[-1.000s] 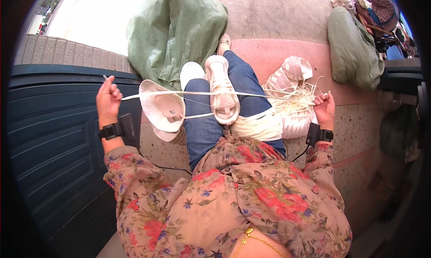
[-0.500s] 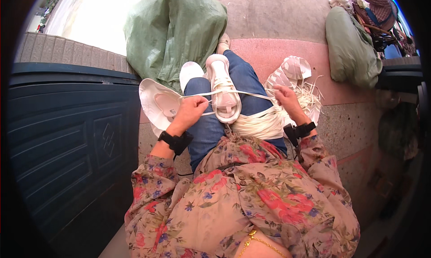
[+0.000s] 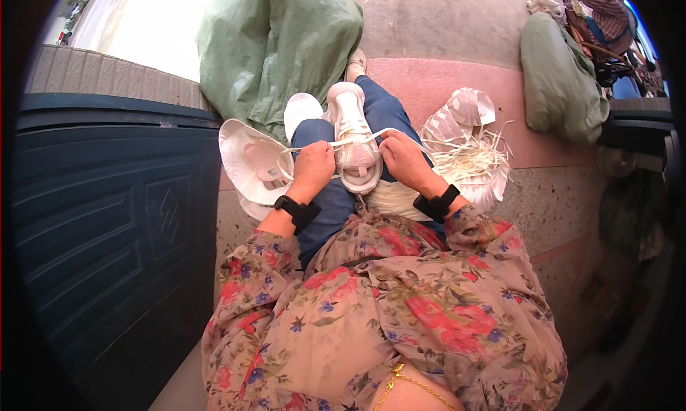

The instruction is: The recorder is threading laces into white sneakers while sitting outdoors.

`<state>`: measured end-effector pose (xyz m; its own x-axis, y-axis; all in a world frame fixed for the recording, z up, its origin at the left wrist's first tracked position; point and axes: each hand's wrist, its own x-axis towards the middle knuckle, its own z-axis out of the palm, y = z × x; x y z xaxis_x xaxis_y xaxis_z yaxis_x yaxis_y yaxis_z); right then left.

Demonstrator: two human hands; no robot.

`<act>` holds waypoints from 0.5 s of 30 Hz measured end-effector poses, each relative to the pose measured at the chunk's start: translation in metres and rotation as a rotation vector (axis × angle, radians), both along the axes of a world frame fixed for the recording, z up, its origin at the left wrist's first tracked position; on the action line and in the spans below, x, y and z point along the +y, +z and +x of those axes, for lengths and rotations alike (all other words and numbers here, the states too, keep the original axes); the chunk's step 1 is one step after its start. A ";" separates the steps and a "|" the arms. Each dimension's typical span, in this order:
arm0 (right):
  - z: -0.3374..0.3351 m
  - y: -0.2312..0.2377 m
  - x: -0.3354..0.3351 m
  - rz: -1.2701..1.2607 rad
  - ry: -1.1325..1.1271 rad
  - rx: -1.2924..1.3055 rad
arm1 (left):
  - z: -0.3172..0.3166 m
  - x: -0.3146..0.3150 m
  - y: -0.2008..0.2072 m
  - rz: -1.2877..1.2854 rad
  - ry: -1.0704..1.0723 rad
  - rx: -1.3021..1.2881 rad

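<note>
On my lap, between my thighs, lies a pale pink and white shoe upper (image 3: 349, 111), its narrow end pointing away from me. A cream shoelace (image 3: 350, 144) crosses over it. My left hand (image 3: 314, 169) pinches the lace on the left of the upper. On the other side, my right hand (image 3: 407, 161) has its fingers closed on the same lace, close to the upper's edge. A bundle of cream laces (image 3: 389, 199) rests on my right thigh, partly covered by my right hand and wrist.
White shoe uppers (image 3: 254, 161) lie beside my left leg. To the right are more pale uppers (image 3: 457, 118) and a heap of loose laces (image 3: 475, 161). A large green sack (image 3: 279, 53) stands ahead; another sack (image 3: 561, 75) is at far right. A dark blue door (image 3: 114, 218) borders my left.
My right hand has moved left, from beyond my right thigh to the upper's edge. My left hand has shifted slightly right and up, nearer the upper.
</note>
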<state>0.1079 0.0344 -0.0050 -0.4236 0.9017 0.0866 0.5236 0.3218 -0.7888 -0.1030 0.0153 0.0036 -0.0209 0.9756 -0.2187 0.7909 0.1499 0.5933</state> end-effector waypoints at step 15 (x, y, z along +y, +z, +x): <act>-0.009 -0.012 0.012 0.060 -0.123 -0.188 | 0.009 0.004 -0.002 0.064 0.041 0.039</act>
<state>0.0991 0.0461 -0.0169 -0.3245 0.9432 0.0712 0.6978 0.2895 -0.6552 -0.0941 0.0194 0.0019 -0.0686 0.9856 -0.1545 0.8074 0.1458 0.5716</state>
